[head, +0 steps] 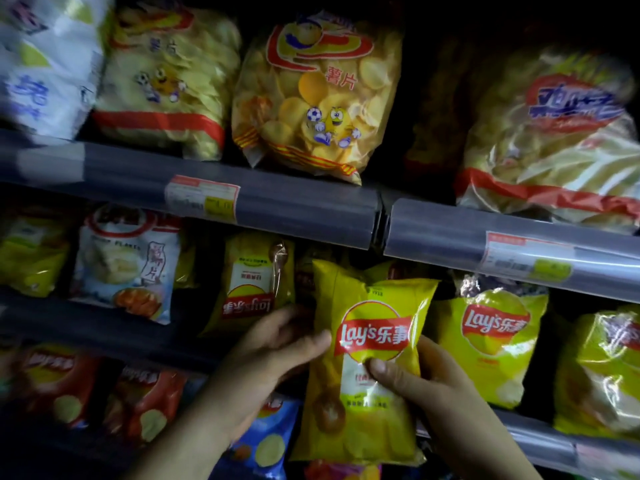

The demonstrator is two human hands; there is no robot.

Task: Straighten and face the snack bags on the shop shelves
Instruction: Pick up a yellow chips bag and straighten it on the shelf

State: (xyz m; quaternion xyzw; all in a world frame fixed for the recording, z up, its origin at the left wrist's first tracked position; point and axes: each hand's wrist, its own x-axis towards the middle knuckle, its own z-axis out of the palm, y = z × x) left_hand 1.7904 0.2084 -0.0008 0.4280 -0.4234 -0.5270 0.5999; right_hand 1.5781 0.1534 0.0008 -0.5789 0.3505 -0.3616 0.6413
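A yellow Lay's bag [367, 420] stands upright in front of the middle shelf, logo facing me. My right hand [429, 386] grips its right edge, thumb pressed on the front below the logo. My left hand [273, 351] touches the bag's left edge with fingers curled; it is blurred. Just left of it an upside-down yellow Lay's bag [249, 289] leans on the middle shelf. To the right, a yellow-green Lay's bag [491, 344] stands upright and faces out.
The top shelf holds large clear chip bags [311, 98], one tilted over the grey shelf rail [277, 206] with price tags. Another large bag [554, 143] overhangs at right. Red Lay's bags [145, 403] and a blue one [266, 441] fill the lower shelf at left.
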